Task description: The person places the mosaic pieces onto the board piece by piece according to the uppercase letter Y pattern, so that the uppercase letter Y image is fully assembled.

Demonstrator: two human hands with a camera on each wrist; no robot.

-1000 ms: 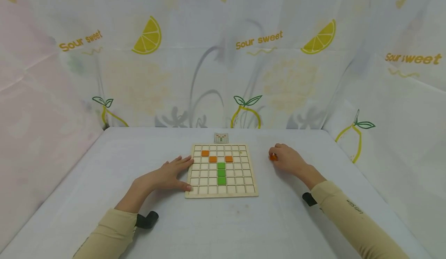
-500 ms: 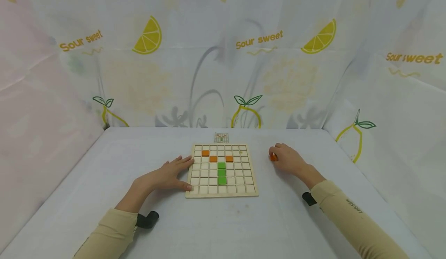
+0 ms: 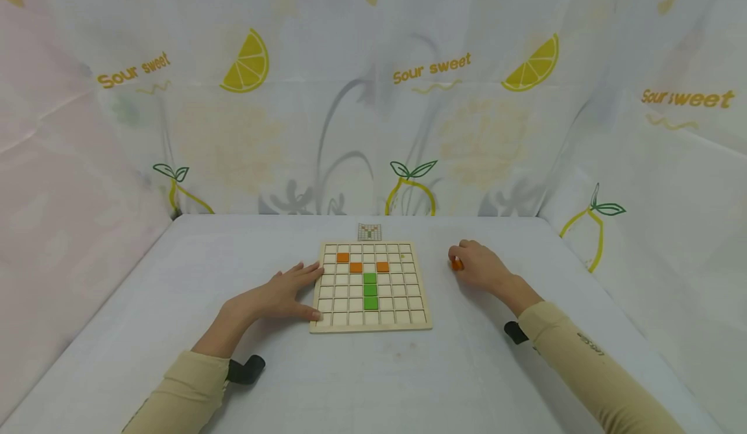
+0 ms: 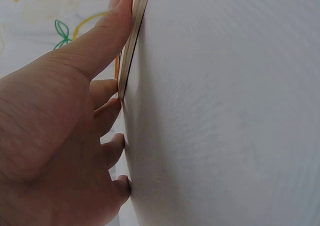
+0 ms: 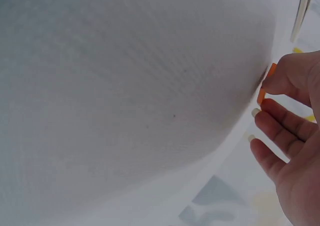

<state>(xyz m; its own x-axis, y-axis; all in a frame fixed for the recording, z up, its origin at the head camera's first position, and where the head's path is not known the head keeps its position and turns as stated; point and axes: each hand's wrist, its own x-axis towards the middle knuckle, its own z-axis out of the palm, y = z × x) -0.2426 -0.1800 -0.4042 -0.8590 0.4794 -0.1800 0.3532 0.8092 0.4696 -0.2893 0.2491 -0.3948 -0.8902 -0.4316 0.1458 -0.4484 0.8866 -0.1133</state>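
Note:
A square wooden grid board (image 3: pixel 371 330) lies flat on the white table. Three orange tiles, one of them this orange tile (image 3: pixel 343 257), sit in its upper cells. Below them, three green tiles run down the middle column, such as this green tile (image 3: pixel 370 290). My left hand (image 3: pixel 283 294) rests with spread fingers and thumb against the board's left edge; the left wrist view shows the thumb (image 4: pixel 107 36) on the rim. Right of the board, my right hand (image 3: pixel 480 266) pinches a loose orange tile (image 5: pixel 261 96) between thumb and fingers, close to the tabletop and partly hidden by them.
A small printed card (image 3: pixel 369 231) with a grid pattern lies just behind the board. White cloth walls with lemon prints (image 3: pixel 411 194) enclose the table at the back and sides. A dark wrist camera (image 3: pixel 246 369) sits under each forearm.

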